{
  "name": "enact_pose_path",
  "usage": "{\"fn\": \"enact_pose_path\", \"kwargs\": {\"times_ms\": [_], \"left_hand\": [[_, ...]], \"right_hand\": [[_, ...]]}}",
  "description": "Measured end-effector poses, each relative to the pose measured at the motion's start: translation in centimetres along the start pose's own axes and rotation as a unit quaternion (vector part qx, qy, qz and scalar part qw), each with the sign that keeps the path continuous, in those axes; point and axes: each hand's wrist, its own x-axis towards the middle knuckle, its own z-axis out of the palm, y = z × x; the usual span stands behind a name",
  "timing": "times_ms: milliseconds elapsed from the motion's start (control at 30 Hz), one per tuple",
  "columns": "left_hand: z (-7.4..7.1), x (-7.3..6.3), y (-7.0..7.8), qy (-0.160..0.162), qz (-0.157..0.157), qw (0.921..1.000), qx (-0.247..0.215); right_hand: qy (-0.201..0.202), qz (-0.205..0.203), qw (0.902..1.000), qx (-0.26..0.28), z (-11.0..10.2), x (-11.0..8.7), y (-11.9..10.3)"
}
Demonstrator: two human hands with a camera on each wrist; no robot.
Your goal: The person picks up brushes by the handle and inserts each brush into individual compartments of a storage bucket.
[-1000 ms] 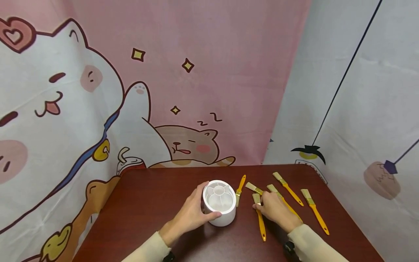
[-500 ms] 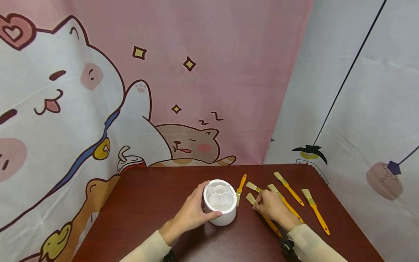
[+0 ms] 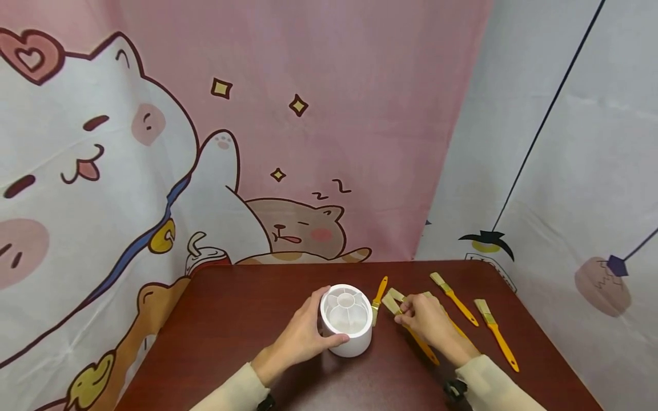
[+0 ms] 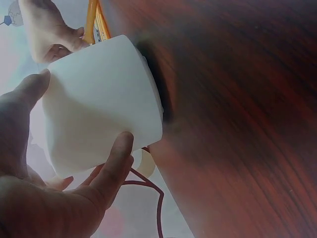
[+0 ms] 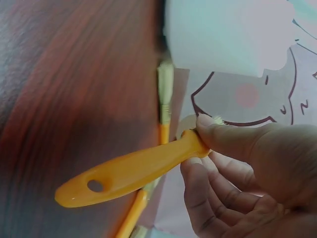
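Observation:
My left hand (image 3: pixel 302 332) holds a white round holder (image 3: pixel 347 341), its top split into petal-shaped compartments with a round one in the middle. In the left wrist view the thumb and fingers wrap around the smooth white side (image 4: pixel 104 94). To the right, my right hand (image 3: pixel 428 319) pinches a yellow-handled paintbrush (image 5: pixel 133 168) between thumb and fingers near the base of its bristles. In the head view its pale bristles point back-left and the handle slants toward the front right. Another paintbrush (image 3: pixel 380 292) lies just right of the holder.
Other paintbrushes lie partly behind my right hand. Farther right rest two more, one paintbrush (image 3: pixel 454 299) toward the back and another paintbrush (image 3: pixel 496 335) near the table's right edge. The dark red table (image 3: pixel 247 308) backs onto a printed cartoon curtain (image 3: pixel 360 142).
The brush in my right hand has swung from nearly front-to-back to a slant, its bristles moving left and its handle end right. My left hand stays on the holder.

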Motion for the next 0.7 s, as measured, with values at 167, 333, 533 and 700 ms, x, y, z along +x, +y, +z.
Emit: {"fn": "enact_pose_path", "kwargs": {"times_ms": [167, 333, 533, 700], "left_hand": [[0.0, 0.0, 0.0, -0.003, 0.000, 1.0000, -0.002], [-0.1, 0.0, 0.1, -0.003, 0.000, 1.0000, 0.001], [-0.1, 0.0, 0.1, -0.007, -0.001, 1.0000, -0.002], [-0.2, 0.1, 0.1, -0.008, 0.000, 1.0000, 0.001]], "right_hand": [[0.003, -0.007, 1.0000, 0.003, -0.6, 0.0, -0.8], [0.013, -0.028, 0.9995, 0.008, -1.2, -0.1, -1.5], [0.035, -0.040, 0.9985, 0.010, -2.0, -0.2, -2.5], [0.059, -0.058, 0.9965, 0.015, -2.5, -0.4, -3.4]]}}
